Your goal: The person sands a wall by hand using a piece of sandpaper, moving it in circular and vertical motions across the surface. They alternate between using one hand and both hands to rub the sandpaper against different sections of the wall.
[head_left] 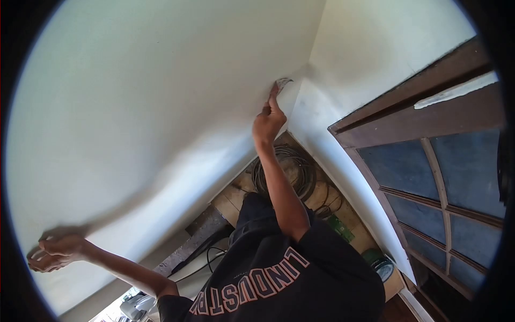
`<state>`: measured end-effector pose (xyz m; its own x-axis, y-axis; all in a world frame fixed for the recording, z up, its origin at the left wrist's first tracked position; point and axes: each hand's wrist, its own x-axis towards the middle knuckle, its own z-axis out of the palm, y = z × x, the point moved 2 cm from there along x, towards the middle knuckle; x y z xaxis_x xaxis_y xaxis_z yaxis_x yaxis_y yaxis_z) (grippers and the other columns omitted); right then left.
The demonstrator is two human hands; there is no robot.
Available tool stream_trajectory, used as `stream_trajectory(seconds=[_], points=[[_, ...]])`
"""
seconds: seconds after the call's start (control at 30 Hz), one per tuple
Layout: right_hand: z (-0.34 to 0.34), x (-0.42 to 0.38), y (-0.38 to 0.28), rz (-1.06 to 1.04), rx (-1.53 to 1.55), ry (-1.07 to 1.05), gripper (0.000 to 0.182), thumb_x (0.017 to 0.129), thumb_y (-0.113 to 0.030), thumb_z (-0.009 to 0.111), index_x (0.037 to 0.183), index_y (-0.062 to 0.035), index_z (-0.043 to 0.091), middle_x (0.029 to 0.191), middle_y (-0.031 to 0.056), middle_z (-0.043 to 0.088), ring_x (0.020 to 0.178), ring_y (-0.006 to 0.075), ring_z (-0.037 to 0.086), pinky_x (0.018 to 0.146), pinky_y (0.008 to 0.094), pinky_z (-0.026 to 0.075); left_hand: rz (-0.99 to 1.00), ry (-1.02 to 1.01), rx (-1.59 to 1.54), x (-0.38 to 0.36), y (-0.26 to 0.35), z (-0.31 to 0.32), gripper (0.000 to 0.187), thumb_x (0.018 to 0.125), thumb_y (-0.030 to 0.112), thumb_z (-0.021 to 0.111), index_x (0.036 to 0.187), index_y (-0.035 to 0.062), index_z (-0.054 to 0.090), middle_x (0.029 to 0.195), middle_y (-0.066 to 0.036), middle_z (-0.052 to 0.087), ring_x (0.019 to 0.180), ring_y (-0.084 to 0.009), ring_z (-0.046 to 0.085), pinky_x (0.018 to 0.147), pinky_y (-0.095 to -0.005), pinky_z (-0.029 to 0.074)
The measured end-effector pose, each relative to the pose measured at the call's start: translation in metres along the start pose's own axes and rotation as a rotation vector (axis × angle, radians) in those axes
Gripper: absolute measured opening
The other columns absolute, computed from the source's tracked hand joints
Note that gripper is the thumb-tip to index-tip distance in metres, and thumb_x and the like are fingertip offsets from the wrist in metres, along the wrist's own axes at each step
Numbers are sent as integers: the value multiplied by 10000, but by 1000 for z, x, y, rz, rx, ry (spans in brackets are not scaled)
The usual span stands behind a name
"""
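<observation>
My right hand (pixel 268 121) reaches out to the white wall (pixel 134 107) close to the room corner. Its fingers pinch a small grey piece (pixel 282 83), perhaps sandpaper or a scraper blade, flat against the wall. My left hand (pixel 53 253) rests against the same wall far to the left, low in the view, with nothing visible in it. My black shirt with block lettering (pixel 268 279) fills the bottom middle.
A coil of dark cable (pixel 292 169) lies on the wooden floor below the corner. A dark wooden frame with blue glass panes (pixel 440 182) stands at the right. A green item (pixel 339 226), a round tin (pixel 383 267) and a grey slab (pixel 198 236) lie on the floor.
</observation>
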<state>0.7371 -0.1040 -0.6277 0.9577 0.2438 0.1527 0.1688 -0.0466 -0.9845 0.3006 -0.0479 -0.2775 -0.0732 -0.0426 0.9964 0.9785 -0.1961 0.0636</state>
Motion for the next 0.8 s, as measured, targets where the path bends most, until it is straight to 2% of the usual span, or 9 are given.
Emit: stream_trajectory(seconds=[0.17,0.23,0.27,0.37,0.47,0.57,0.63,0.7,0.8], points=[[9,-20,5,-77,170,27,459,895,138,476,1333,34,568,1367,243,559,1348,329,473,1138,403,381,78,-23,-10,2,-5,-5,589,857,506,456,1196,24,460,1216,-200,437,1200,-345,396,957,-592,359],[4,-27,-6,-83,254,96,439,899,141,471,1314,47,579,1377,245,550,1356,334,463,1140,402,381,24,-66,20,0,-2,-7,721,895,642,423,1320,60,394,1286,-218,399,1248,-354,378,996,-610,328],[0,-28,-15,-110,211,50,466,881,164,448,1318,57,570,1396,248,529,1364,357,445,1132,410,395,74,-74,9,-1,9,-10,690,891,591,424,1331,60,385,1294,-222,392,1257,-358,371,1010,-610,314],[-10,-34,-62,-249,200,-94,538,839,190,424,1341,46,555,1449,241,478,1397,376,389,1146,426,374,122,-94,-14,-2,22,-15,680,890,529,418,1375,56,351,1342,-239,366,1299,-368,345,1048,-609,280],[-10,-45,-112,-502,102,-54,638,763,213,405,1362,37,536,1471,237,463,1407,396,374,1149,429,363,89,-126,18,-5,21,-15,722,910,560,399,1421,56,316,1404,-252,332,1355,-370,306,1072,-605,265],[3,-39,1,-605,10,60,574,862,206,381,1392,26,506,1435,253,484,1329,332,504,1136,408,391,55,-119,32,-4,22,-15,817,902,636,389,1475,67,266,1450,-259,310,1408,-380,261,1092,-609,264],[15,-40,76,-127,300,49,587,877,187,373,1418,-8,494,1409,242,520,1259,263,574,1096,388,437,65,-124,36,-3,24,-14,862,894,675,387,1496,72,252,1471,-261,300,1432,-385,237,1104,-617,257],[-3,-51,37,-9,28,20,554,900,159,387,1403,-30,522,1358,205,582,1188,211,614,1059,361,466,74,-129,52,-2,25,-15,874,895,694,386,1497,72,265,1487,-261,288,1448,-384,220,1114,-627,241],[-4,-50,-96,-426,156,81,518,894,162,414,1356,-16,565,1328,209,597,1293,299,542,1117,386,404,157,-143,-72,-1,22,-18,810,888,596,526,1453,48,332,1493,-259,289,1453,-371,226,1125,-630,228]])
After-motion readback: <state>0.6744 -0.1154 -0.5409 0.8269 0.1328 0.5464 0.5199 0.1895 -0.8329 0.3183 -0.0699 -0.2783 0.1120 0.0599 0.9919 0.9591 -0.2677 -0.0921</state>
